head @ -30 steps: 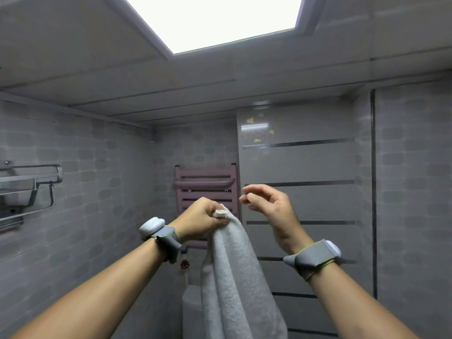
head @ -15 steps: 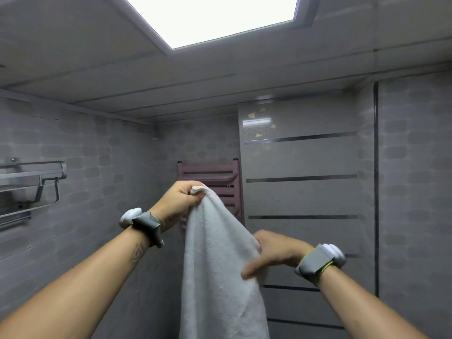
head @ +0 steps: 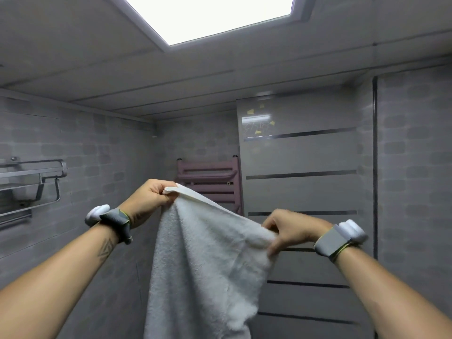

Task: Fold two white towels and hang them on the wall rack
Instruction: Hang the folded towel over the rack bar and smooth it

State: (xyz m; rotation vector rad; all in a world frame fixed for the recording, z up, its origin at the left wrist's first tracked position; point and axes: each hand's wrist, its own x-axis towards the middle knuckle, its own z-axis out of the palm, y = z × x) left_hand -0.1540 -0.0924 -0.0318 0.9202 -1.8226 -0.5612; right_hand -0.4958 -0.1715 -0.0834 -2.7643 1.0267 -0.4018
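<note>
Towel: you hold one white towel (head: 205, 260) up at chest height, its top edge stretched on a slope between your hands and the rest hanging out of view below.
Left hand: your left hand (head: 146, 199) is closed tight on the upper corner, thumb over the hem, and is the higher of the two.
Right hand: your right hand (head: 291, 231) pinches the edge lower down, fingers curled into the pile; the cloth bunches there, so you may not have a true corner.
Slip risk: the right pinch looks shallow. If it lets go, I judge the towel would swing from the left corner and the fold would need restarting.
Crooked fold risk: with one hand on a bunched edge and the top line sloping, any halving from here would likely come out skewed and hang unevenly.
Second towel: not in view, so you cannot count on where it is.
Metal rack: a wall rack (head: 36, 184) sits on the left wall, well apart from the towel, with something pale on its shelf that I cannot make out.
Mauve rail: a ladder-style rail (head: 210, 182) stands on the far wall behind the towel, partly hidden by it.
In the way: nothing blocks either rack, though the raised towel hides what lies below.
</note>
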